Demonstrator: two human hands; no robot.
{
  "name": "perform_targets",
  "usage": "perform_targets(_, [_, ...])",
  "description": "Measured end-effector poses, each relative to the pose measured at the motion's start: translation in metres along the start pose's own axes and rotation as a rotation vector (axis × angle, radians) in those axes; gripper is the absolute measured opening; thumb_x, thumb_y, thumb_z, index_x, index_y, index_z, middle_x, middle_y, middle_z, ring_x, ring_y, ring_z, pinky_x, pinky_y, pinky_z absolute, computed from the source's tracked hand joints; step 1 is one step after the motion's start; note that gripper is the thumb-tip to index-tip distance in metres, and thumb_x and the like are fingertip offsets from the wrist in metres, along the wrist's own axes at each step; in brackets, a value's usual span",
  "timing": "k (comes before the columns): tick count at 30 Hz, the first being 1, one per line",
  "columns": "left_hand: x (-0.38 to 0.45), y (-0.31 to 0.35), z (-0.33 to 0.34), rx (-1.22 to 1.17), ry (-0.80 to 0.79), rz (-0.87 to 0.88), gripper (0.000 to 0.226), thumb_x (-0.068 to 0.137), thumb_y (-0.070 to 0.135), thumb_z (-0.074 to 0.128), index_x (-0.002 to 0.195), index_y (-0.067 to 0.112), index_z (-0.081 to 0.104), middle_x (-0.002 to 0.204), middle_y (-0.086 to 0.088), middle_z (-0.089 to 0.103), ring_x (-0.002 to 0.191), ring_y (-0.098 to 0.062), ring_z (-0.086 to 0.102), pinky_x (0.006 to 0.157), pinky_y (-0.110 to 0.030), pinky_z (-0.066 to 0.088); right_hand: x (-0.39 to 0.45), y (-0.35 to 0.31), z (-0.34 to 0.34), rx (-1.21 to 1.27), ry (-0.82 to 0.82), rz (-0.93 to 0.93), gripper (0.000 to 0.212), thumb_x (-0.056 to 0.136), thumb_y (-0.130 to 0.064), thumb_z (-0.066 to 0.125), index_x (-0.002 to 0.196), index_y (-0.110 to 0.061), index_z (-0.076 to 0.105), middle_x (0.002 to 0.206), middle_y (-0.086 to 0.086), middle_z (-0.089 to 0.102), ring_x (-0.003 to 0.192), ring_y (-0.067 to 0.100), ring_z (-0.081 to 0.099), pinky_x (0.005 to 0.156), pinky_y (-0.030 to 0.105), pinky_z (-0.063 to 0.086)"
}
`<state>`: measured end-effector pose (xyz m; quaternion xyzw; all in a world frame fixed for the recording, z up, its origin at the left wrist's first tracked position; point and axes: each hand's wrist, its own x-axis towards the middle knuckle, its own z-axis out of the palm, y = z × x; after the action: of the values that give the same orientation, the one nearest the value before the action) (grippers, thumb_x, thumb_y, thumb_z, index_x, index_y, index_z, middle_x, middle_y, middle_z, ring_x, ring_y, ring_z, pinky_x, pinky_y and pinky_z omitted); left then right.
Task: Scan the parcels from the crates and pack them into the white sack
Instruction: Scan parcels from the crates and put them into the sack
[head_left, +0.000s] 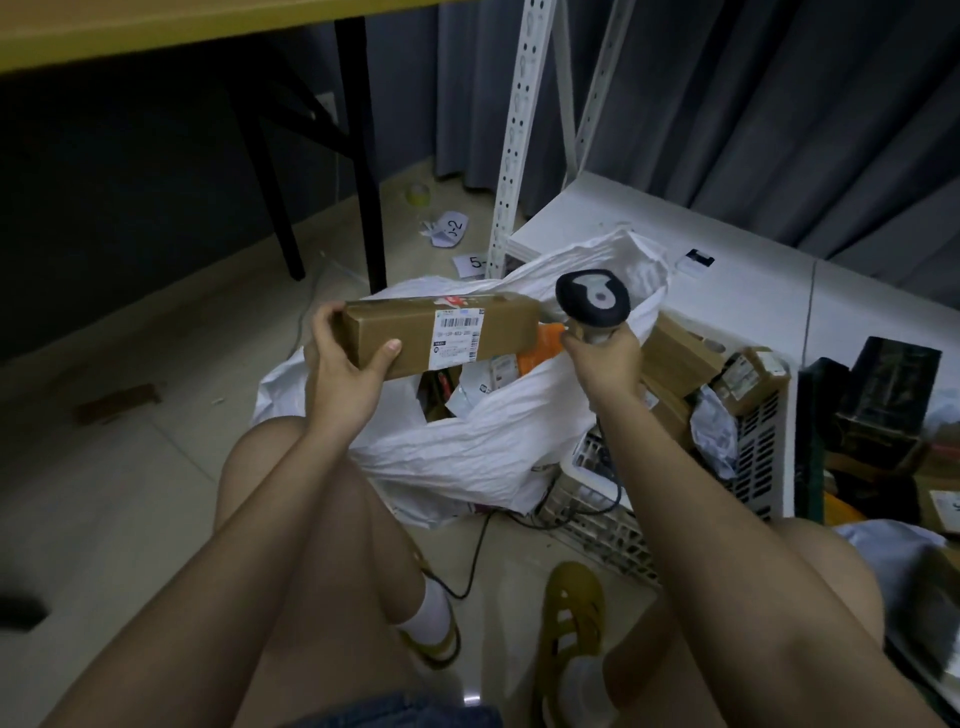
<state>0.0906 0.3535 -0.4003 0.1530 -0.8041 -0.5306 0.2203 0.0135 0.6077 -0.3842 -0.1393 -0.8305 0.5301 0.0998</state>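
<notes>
While over the sack (467, 447): box (441, 332) held level, label facing up.
Left hand (343, 364): fingers clamped round the box's left end.
Right hand (602, 358): fingers wrapped on the scanner (592, 301), just beside the box.
Crate (753, 447): right of sack, parcels inside.

A: Parcel status?
B: Long brown carton (441, 332), label facing up, held level in left-hand fingers (387, 349) above the white sack (467, 447).
A: Sack?
B: Open, crumpled, parcels inside, below the fingers.
A: Crates?
B: White slotted crate (758, 457), boxes inside, right of scanner-hand fingers (574, 345).
</notes>
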Motion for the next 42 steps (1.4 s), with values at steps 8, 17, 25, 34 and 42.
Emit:
perform_targets(8, [0.0,-0.006,0.008,-0.007,-0.017,-0.046,0.066,0.08,0.037,0.073,0.129,0.033,0.029,0.134,-0.002,0.042,0.107,-0.013,0.047,0.089,-0.032,0.043,0.013,0.023,0.021,-0.345,0.185,0.073,0.043,0.081,-0.024,0.073,0.116,-0.007,0.058,0.138,0.015,0.039,0.117,0.039,0.049,0.093,0.041,0.044])
perform_targets(17, [0.002,0.001,0.023,-0.004,-0.049,-0.017,0.066,0.081,0.037,0.072,0.13,0.037,0.028,0.136,-0.001,0.04,0.105,-0.012,0.048,0.083,-0.03,0.039,0.013,0.036,0.004,0.135,0.2,0.135,0.027,0.083,0.002,0.065,0.109,-0.005,0.058,0.104,0.007,0.062,0.101,0.021,0.058,0.081,0.026,0.041])
perform_targets(25, [0.0,0.014,0.053,0.291,-0.255,0.113,0.072,0.078,0.043,0.072,0.136,0.037,0.029,0.133,-0.008,0.034,0.107,-0.03,0.055,0.082,-0.037,0.05,0.002,0.031,-0.041,0.391,0.319,0.22,0.055,0.081,-0.008,0.076,0.131,0.0,0.054,0.13,0.012,0.06,0.119,0.024,0.056,0.091,0.028,0.043])
perform_targets(34, [0.034,0.027,0.133,0.629,-0.479,0.248,0.07,0.089,0.03,0.063,0.148,0.032,0.023,0.147,-0.017,0.022,0.122,-0.039,0.044,0.095,-0.046,0.045,0.004,0.036,-0.054,0.344,0.282,0.237,0.047,0.081,-0.003,0.074,0.124,0.004,0.058,0.123,0.017,0.063,0.114,0.029,0.059,0.087,0.032,0.045])
perform_targets(42, [0.044,0.01,0.151,0.518,-0.816,0.097,0.067,0.099,0.038,0.045,0.151,0.034,0.004,0.157,-0.012,-0.017,0.146,-0.03,0.01,0.113,-0.033,0.021,0.009,0.045,-0.046,0.378,0.237,0.252,0.055,0.079,-0.002,0.076,0.13,0.001,0.054,0.12,0.009,0.061,0.111,0.021,0.057,0.096,0.035,0.046])
